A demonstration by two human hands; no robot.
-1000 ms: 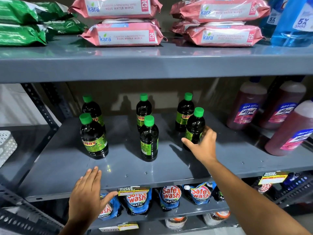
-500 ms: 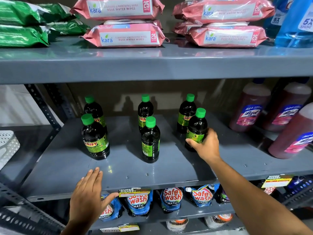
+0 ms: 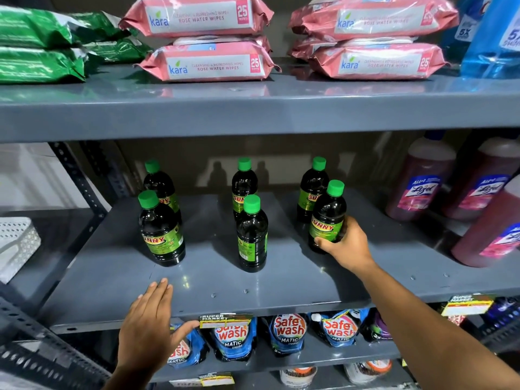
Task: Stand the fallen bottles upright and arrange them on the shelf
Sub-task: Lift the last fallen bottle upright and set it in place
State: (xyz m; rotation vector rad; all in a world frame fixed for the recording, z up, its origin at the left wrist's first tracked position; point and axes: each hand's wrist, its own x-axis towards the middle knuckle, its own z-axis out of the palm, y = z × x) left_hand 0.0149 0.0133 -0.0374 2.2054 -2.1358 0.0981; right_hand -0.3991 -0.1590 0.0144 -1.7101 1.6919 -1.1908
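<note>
Several dark bottles with green caps and green SUNNY labels stand upright on the grey middle shelf (image 3: 281, 282) in two rows. My right hand (image 3: 347, 246) is wrapped around the lower part of the front right bottle (image 3: 327, 215), which stands on the shelf. The front middle bottle (image 3: 251, 235) and the front left bottle (image 3: 161, 229) stand free. Behind them are three more upright bottles: a back left bottle (image 3: 157, 178), a back middle bottle (image 3: 243, 184) and a back right bottle (image 3: 311, 187). My left hand (image 3: 149, 325) lies flat with fingers apart on the shelf's front edge, holding nothing.
Large pink Lizol bottles (image 3: 419, 181) stand at the shelf's right end. Pink Kara wipe packs (image 3: 208, 63), green packs (image 3: 39, 63) and blue bottles (image 3: 495, 38) fill the shelf above. Safe Wash pouches (image 3: 287, 333) sit on the shelf below. A white basket (image 3: 17, 243) is at far left.
My right hand has closed around the front right bottle, and the bottle's label now faces me. My left hand has stayed on the shelf edge.
</note>
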